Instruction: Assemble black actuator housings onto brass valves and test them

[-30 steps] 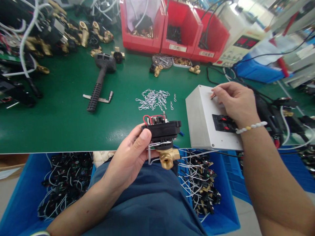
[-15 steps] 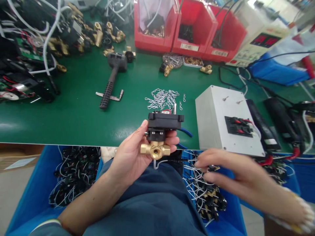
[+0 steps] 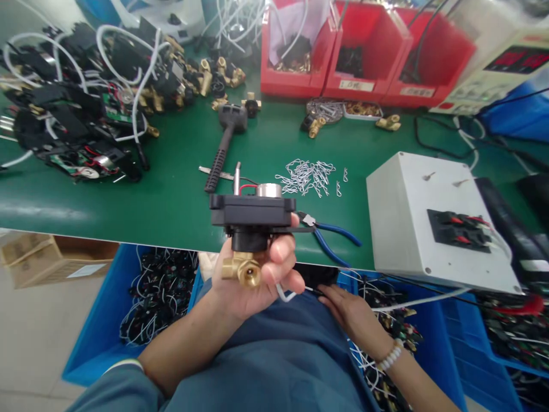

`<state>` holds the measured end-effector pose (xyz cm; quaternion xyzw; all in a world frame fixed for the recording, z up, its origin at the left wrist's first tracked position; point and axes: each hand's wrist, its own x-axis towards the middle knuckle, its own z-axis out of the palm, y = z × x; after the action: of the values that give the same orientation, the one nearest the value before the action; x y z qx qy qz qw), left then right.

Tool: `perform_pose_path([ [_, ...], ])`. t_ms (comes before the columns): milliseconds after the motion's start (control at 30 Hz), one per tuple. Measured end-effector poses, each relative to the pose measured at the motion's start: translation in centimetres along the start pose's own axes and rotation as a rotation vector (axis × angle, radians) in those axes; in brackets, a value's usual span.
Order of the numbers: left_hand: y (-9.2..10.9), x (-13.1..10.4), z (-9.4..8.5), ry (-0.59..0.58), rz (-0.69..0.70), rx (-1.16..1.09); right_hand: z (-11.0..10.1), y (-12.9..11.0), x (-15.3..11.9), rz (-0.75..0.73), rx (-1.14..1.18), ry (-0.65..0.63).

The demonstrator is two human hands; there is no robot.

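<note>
My left hand (image 3: 240,294) is closed around a motorized brass valve (image 3: 253,214) and holds it up before the bench's front edge. Its black housing is uppermost, with a silver motor and a metal pin on top; the brass body faces me below. From beneath it a pale cable (image 3: 285,295) runs right to a dark connector. My right hand (image 3: 354,317), low in front of my lap, has its fingers closed at that cable's end; the fingertips are partly hidden. Blue-handled pliers (image 3: 329,232) lie just right of the valve.
Hair-pin clips (image 3: 306,177) lie mid-bench, with a black mallet (image 3: 225,143) to their left. A grey box with switches (image 3: 437,223) stands right. Red bins (image 3: 295,80) line the back. Valve assemblies crowd the left; blue crates (image 3: 96,320) sit below the edge.
The valve has turned and risen slightly in my left hand. My right hand has come in from the right to the cable's end. My view has shifted left, and the pliers show more.
</note>
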<state>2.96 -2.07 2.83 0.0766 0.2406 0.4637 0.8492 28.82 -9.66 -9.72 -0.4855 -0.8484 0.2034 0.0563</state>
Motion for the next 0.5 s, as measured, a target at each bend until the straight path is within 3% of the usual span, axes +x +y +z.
perform_pose_path([
  [133, 0.1, -0.2, 0.1, -0.026, 0.022, -0.008, 0.5, 0.2, 0.2, -0.028, 0.057, 0.031],
  [233, 0.2, -0.1, 0.2, -0.068, 0.032, -0.046, -0.4, -0.2, 0.5, -0.001, 0.142, 0.086],
  [300, 0.3, -0.2, 0.3, -0.061, 0.044, -0.037, -1.8, -0.9, 0.4, 0.097, 0.315, 0.121],
  [400, 0.6, -0.6, 0.4, 0.008, 0.091, 0.046, -4.7, -2.3, -0.3, 0.366, 0.711, 0.208],
  [500, 0.4, -0.8, 0.4, 0.143, 0.178, 0.171, -8.6, -3.2, -1.7, 0.472, 1.007, 0.499],
])
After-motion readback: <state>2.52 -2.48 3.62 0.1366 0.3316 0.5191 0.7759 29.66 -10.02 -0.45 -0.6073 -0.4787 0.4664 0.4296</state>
